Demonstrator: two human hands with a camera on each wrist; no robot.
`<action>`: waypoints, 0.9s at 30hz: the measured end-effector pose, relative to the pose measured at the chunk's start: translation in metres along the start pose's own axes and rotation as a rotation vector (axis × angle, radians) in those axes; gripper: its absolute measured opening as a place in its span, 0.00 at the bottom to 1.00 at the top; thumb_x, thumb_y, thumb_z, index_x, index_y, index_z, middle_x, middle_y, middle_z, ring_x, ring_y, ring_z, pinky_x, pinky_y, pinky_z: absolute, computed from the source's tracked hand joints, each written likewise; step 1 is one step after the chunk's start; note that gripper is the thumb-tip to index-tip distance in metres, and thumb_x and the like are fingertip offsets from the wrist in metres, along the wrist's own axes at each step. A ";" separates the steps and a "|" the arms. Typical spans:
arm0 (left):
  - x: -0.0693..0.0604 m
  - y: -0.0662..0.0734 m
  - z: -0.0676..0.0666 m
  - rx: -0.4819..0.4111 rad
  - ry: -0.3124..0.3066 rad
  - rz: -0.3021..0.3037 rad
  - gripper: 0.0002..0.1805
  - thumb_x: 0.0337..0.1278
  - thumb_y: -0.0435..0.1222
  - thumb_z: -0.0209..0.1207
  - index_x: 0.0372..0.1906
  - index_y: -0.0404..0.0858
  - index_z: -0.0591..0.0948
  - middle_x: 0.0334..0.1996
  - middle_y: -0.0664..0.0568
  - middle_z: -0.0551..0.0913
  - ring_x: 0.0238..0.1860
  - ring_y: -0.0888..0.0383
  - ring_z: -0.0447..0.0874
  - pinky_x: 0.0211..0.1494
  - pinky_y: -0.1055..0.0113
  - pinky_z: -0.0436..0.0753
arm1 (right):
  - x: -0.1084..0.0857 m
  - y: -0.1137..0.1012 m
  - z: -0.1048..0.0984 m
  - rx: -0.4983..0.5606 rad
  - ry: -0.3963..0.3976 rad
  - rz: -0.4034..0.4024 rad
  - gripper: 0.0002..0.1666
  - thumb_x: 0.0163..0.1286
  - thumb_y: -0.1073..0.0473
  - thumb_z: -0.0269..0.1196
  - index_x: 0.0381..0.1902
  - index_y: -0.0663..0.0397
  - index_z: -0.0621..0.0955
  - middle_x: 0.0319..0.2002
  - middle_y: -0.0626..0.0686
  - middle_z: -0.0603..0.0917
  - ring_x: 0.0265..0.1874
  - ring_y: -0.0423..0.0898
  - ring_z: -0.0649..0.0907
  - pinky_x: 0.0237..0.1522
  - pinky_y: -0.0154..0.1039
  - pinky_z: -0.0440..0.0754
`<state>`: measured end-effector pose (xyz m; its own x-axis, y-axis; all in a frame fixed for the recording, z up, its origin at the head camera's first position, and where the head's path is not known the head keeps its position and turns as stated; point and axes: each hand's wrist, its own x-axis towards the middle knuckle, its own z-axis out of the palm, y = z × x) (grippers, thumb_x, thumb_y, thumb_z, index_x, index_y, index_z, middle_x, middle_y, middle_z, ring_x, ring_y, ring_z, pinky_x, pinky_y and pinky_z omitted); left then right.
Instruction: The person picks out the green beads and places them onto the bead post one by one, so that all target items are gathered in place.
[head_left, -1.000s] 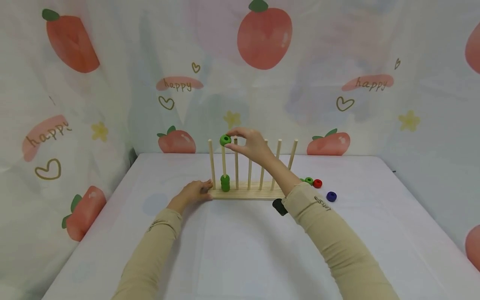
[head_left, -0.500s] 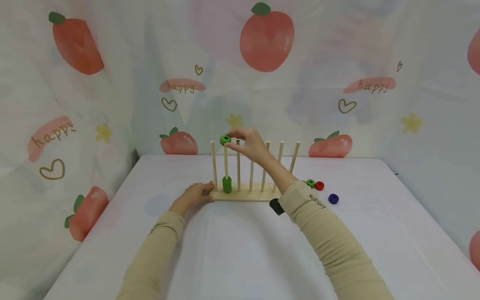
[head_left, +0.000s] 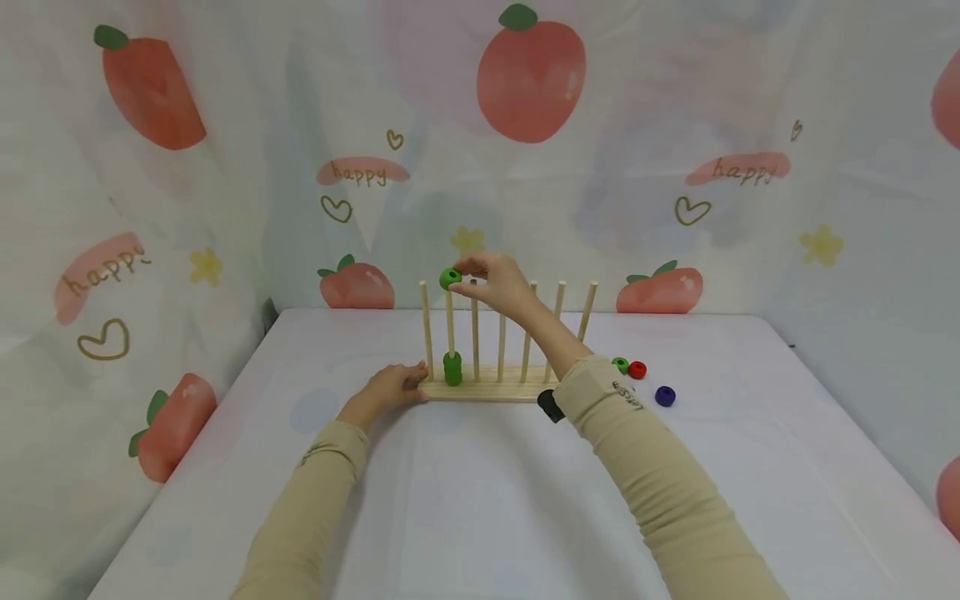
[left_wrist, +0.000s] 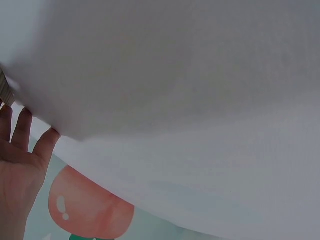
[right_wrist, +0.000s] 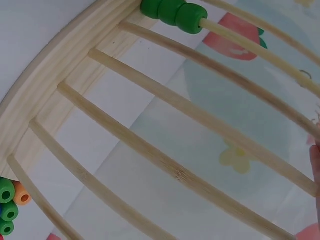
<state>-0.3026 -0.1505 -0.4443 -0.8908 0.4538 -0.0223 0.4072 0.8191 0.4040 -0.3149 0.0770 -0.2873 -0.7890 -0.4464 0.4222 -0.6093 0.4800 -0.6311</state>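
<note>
The person's right hand [head_left: 498,287], raised above the bench, pinches a round green bead with a hole [head_left: 446,282] between thumb and fingers. This bead is at the top of the second peg from the left, a slim pale round wooden rod [head_left: 451,327]; whether the peg's tip has entered the hole cannot be told. The left hand [head_left: 387,388] is low on the bench, gripping the left end of a long pale wooden base [head_left: 487,391] with the thumb at its front edge; in the left wrist view, the other fingers reach out with their tips against the bench. Seven pegs stand upright in a row along the base, the third from the left having a dark tip. Three more green beads [right_wrist: 170,10] are stacked at the foot of the second peg. Both arms wear beige sleeves [head_left: 645,458], and a small black object [head_left: 551,406] shows beside the right cuff. Beyond the base's right end lie loose beads: a red one [head_left: 637,370] just beside a green one [head_left: 620,365], a dark blue one [head_left: 665,397] nearer the person, and, in the right wrist view, an orange one [right_wrist: 21,193] among several green. The bench [head_left: 450,500] is covered in pale cloth, and behind it hangs a pale backdrop [head_left: 525,208] printed with red fruit, yellow flowers, hearts and the word "happy".
</note>
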 end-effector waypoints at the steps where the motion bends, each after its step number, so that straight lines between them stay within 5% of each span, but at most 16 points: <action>1: 0.000 0.000 0.000 0.001 -0.004 -0.005 0.29 0.56 0.41 0.63 0.61 0.32 0.73 0.64 0.40 0.70 0.61 0.37 0.71 0.64 0.48 0.71 | 0.000 0.000 0.000 0.002 -0.006 0.001 0.17 0.63 0.60 0.65 0.48 0.63 0.81 0.46 0.60 0.84 0.50 0.54 0.82 0.59 0.44 0.77; 27: 0.000 0.002 -0.003 -0.005 -0.015 -0.027 0.29 0.55 0.41 0.64 0.61 0.35 0.74 0.62 0.37 0.72 0.59 0.36 0.72 0.61 0.46 0.73 | 0.000 -0.007 -0.004 0.019 -0.042 0.055 0.19 0.64 0.59 0.64 0.49 0.65 0.80 0.48 0.62 0.83 0.50 0.54 0.81 0.58 0.43 0.77</action>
<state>-0.3027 -0.1500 -0.4409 -0.8982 0.4371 -0.0471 0.3823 0.8294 0.4073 -0.3114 0.0765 -0.2804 -0.8171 -0.4513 0.3587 -0.5629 0.4904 -0.6653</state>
